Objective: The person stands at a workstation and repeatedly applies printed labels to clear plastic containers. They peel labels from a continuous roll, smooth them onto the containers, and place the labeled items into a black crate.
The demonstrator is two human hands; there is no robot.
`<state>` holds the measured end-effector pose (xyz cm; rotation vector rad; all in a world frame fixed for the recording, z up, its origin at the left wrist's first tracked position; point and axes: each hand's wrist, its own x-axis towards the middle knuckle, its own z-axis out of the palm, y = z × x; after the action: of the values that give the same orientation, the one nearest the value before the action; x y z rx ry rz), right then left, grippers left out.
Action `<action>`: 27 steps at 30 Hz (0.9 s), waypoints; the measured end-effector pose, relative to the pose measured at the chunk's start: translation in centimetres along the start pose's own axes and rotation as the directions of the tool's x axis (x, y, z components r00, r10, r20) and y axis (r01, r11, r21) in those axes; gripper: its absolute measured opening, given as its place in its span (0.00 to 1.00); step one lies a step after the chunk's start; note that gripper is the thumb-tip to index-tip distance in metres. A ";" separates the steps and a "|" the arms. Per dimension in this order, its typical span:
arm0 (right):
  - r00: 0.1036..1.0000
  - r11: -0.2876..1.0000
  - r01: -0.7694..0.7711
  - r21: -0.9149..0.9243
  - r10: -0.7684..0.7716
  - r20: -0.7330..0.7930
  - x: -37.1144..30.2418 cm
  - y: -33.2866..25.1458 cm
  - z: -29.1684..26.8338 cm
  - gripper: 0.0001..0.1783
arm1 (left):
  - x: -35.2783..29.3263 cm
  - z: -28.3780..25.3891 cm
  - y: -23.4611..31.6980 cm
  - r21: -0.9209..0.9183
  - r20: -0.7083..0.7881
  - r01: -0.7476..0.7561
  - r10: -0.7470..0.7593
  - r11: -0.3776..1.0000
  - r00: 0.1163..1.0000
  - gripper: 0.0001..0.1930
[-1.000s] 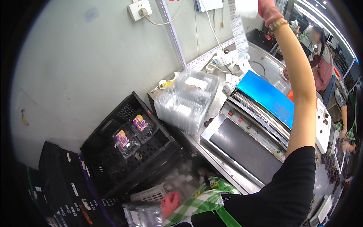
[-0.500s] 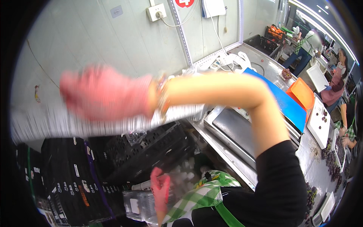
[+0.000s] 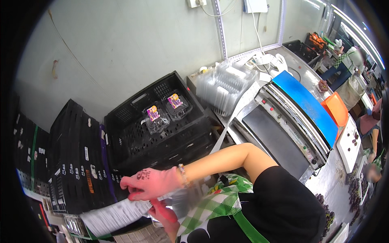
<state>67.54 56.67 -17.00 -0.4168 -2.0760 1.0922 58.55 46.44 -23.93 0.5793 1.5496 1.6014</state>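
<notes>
My right hand [image 3: 152,185], in a pink glove with dark print on its back, pinches a white strip of printed paper [image 3: 115,216]. The strip hangs down to the lower left, across the side of stacked black crates. Just below it, my left hand [image 3: 165,215], also in a pink glove, has its fingers closed at the paper's near edge; they are partly hidden. Clear plastic packaging [image 3: 184,200] lies beside both hands, partly covered by my right forearm. Beyond them, an open black crate [image 3: 162,141] holds two clear clamshell boxes [image 3: 157,123] with colourful labels.
A sealing machine [image 3: 279,121] with a blue cover stands on the metal table. Stacked clear trays [image 3: 227,87] and a narrow paper strip [image 3: 245,99] lie beside it. Dark crates [image 3: 77,162] are piled at left. Grapes [image 3: 354,190] and co-workers [image 3: 344,65] are at right.
My right hand has swung down and nearer with the paper strip, uncovering the black crate and the sealing machine. My left hand's fingers, apart before, now meet the paper. The view has shifted.
</notes>
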 end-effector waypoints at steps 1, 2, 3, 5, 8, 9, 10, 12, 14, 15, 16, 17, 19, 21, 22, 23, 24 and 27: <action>0.999 1.000 -0.020 0.020 0.019 0.034 -0.6 0.4 -0.3 0.23 | 0.1 0.4 -0.2 -0.216 -0.003 -0.245 0.250 0.945 0.968 0.30; 0.993 0.996 -0.052 -0.069 0.059 0.098 -1.6 1.5 -0.6 0.31 | 0.3 -0.9 0.3 -0.140 0.006 -0.205 0.208 0.969 0.978 0.29; 0.966 0.984 -0.120 -0.133 0.146 0.211 -2.3 1.3 -1.4 0.31 | 1.0 -3.1 0.7 -0.068 0.008 -0.165 0.165 0.984 0.986 0.28; 0.854 0.939 -0.209 -0.275 0.312 0.416 -3.7 0.5 -3.0 0.31 | 3.6 -7.8 0.0 -0.183 -0.037 -0.277 0.275 0.943 0.961 0.27; 0.871 0.907 -0.077 -0.414 0.263 0.415 -6.7 2.5 -3.9 0.29 | 4.6 -12.6 2.3 -0.209 -0.269 -0.389 0.329 0.897 0.905 0.27; 0.867 0.896 -0.125 -0.427 0.308 0.391 -7.4 2.5 -4.5 0.27 | 5.3 -14.9 2.3 -0.213 -0.280 -0.429 0.366 0.878 0.887 0.26; 0.868 0.876 -0.186 -0.445 0.359 0.342 -8.4 2.0 -5.7 0.25 | 10.1 -23.1 -2.0 0.483 -0.186 -0.641 0.785 0.596 0.590 0.30; 0.921 0.874 -0.188 -0.448 0.315 0.229 -10.0 2.6 -6.0 0.19 | 9.8 -24.9 -1.8 0.431 -0.260 -0.600 0.730 0.674 0.632 0.26; 0.905 0.855 -0.221 -0.470 0.359 0.228 -10.6 2.5 -6.6 0.17 | 7.9 -22.0 0.0 0.260 -0.373 -0.605 0.656 0.753 0.656 0.22; 0.896 0.845 -0.236 -0.481 0.381 0.230 -10.8 2.5 -6.8 0.15 | 5.6 -18.8 2.3 0.031 -0.436 -0.552 0.508 0.833 0.742 0.21; 0.908 0.828 -0.225 -0.514 0.369 0.197 -11.4 3.3 -6.7 0.12 | 3.9 -16.3 4.3 -0.200 -0.455 -0.477 0.350 0.856 0.819 0.21; 0.907 0.795 -0.223 -0.564 0.382 0.180 -12.1 3.8 -7.0 0.12 | 4.0 -16.2 4.5 -0.177 -0.459 -0.489 0.368 0.854 0.809 0.21; 0.902 0.718 -0.216 -0.662 0.406 0.146 -13.2 4.5 -8.1 0.11 | 4.4 -16.1 4.8 -0.134 -0.466 -0.511 0.401 0.849 0.789 0.21; 0.889 0.611 -0.234 -0.756 0.449 0.088 -14.0 4.8 -9.5 0.10 | 3.2 -13.8 6.2 -0.078 -0.496 -0.563 0.458 0.823 0.738 0.20; 0.862 0.547 -0.264 -0.795 0.503 0.060 -14.3 5.4 -10.1 0.10 | 2.8 -13.2 6.6 -0.047 -0.510 -0.587 0.486 0.808 0.710 0.20; 0.836 0.478 -0.301 -0.825 0.549 0.013 -15.0 5.6 -10.9 0.10 | 2.9 -13.4 6.9 0.016 -0.515 -0.551 0.479 0.835 0.711 0.20; 0.841 0.454 -0.320 -0.832 0.540 -0.028 -15.2 5.7 -11.5 0.09 | 3.3 -14.7 6.8 0.076 -0.528 -0.510 0.468 0.857 0.708 0.20; 0.899 0.421 -0.334 -0.843 0.411 -0.151 -14.1 5.0 -12.2 0.05 | 6.8 -22.2 3.9 0.338 -0.434 -0.564 0.656 0.754 0.618 0.18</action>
<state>85.79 58.41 -23.09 -1.4160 -2.5592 0.1466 36.17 39.03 -24.62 0.8867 2.0542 2.3166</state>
